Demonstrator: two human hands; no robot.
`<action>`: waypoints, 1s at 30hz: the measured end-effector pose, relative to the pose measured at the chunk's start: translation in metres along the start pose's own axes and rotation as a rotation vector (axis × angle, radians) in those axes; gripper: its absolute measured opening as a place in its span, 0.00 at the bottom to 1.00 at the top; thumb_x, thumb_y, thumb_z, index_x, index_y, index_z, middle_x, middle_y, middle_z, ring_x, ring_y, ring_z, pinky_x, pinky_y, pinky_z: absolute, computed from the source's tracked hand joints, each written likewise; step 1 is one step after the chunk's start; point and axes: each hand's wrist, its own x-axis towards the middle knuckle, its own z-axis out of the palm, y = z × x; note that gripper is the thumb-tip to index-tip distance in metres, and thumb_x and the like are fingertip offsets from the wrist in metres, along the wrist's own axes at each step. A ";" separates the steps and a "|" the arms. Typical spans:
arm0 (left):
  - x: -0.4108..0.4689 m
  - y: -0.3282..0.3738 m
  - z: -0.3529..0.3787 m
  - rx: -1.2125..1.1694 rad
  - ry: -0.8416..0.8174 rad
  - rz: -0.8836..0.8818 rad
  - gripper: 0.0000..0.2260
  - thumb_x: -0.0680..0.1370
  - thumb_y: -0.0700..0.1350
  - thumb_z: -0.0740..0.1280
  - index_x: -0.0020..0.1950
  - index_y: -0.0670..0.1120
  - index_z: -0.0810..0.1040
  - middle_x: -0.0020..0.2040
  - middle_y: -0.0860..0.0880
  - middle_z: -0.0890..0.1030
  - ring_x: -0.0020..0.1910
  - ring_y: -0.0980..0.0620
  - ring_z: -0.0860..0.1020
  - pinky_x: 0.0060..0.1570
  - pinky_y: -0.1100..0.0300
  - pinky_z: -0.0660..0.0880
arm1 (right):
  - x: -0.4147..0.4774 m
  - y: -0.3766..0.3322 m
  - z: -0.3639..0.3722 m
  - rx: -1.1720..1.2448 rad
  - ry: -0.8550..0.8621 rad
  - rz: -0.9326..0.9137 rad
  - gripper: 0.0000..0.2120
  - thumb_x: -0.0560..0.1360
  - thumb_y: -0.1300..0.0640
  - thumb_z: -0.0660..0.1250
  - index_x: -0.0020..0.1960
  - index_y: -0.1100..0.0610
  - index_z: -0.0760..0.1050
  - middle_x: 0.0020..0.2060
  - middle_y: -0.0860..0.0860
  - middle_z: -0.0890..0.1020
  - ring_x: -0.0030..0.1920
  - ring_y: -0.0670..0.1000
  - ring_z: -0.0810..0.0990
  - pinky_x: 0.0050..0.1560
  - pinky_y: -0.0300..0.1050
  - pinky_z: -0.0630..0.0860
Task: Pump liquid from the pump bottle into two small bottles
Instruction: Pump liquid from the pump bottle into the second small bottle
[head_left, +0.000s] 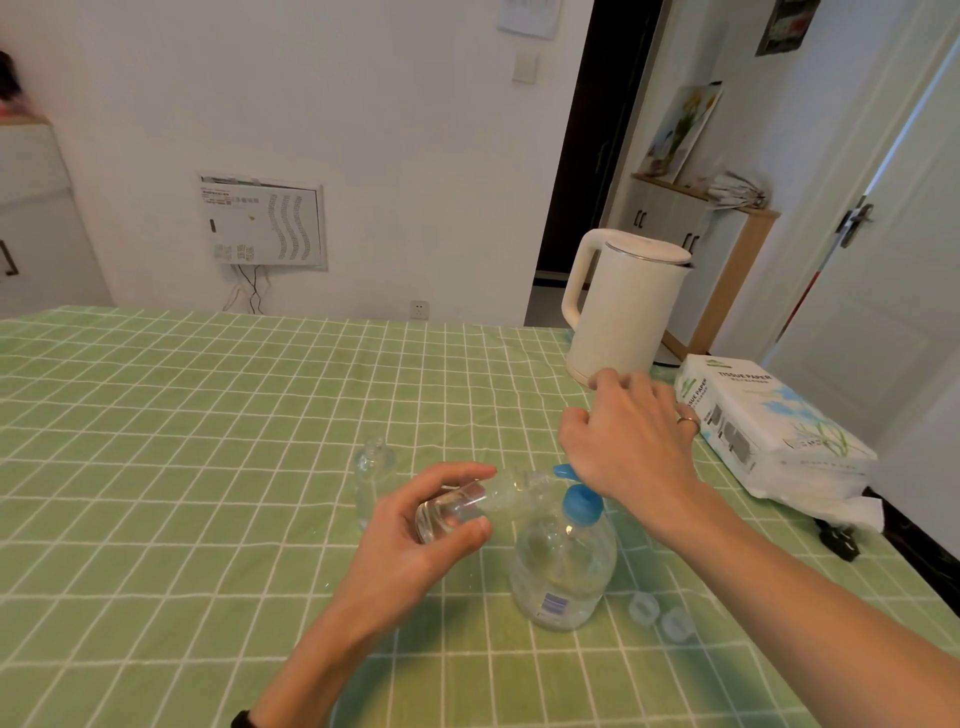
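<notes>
Pump bottle (563, 566): clear plastic, blue pump head, label low on its front, standing upright on the green checked tablecloth (208, 415) near the table's front, right of centre. I see clear liquid inside; the level I cannot read.

My left hand (415, 535) grips a small clear bottle (467, 506), thumb and fingers wrapped round its base end. The bottle is tipped almost level, its mouth pointing right toward the blue pump nozzle (563, 472). Mouth and nozzle are close together; whether they touch I cannot tell, the clear plastic blurs there.

My right hand (631, 441) sits above and just behind the pump head, palm down, fingers spread and loosely curled, closed on nothing that I can see. The heel of the hand is at the nozzle; contact with the pump top is hidden. A ring (688, 421) shows on one finger.

Second small bottle (375, 475): clear, upright, open neck, standing on the cloth left of the held bottle and a little further back.

Two clear caps (660, 616) lie side by side on the cloth, just right of the pump bottle's base.

At the far right: white electric kettle (623, 306), and beside it a pack of tissue paper (769, 426) at the table edge.
</notes>
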 end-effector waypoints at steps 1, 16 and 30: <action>0.000 0.000 0.000 0.000 -0.001 0.002 0.19 0.71 0.54 0.76 0.61 0.61 0.84 0.59 0.56 0.85 0.58 0.55 0.84 0.56 0.62 0.81 | 0.000 0.000 0.000 -0.014 0.003 -0.008 0.18 0.78 0.49 0.56 0.65 0.55 0.70 0.64 0.56 0.72 0.67 0.60 0.67 0.70 0.66 0.62; 0.000 0.003 0.001 0.009 0.002 -0.007 0.18 0.69 0.55 0.76 0.60 0.63 0.84 0.60 0.58 0.85 0.59 0.56 0.83 0.58 0.60 0.81 | 0.002 0.002 0.005 -0.019 0.048 -0.008 0.24 0.78 0.48 0.56 0.72 0.55 0.63 0.72 0.58 0.64 0.73 0.61 0.59 0.71 0.69 0.57; 0.000 0.001 0.001 -0.006 0.007 -0.002 0.18 0.71 0.51 0.76 0.60 0.59 0.85 0.59 0.53 0.86 0.58 0.52 0.84 0.60 0.57 0.81 | 0.007 0.005 0.015 0.003 -0.143 0.066 0.22 0.79 0.46 0.53 0.69 0.54 0.67 0.71 0.57 0.66 0.72 0.61 0.59 0.71 0.69 0.54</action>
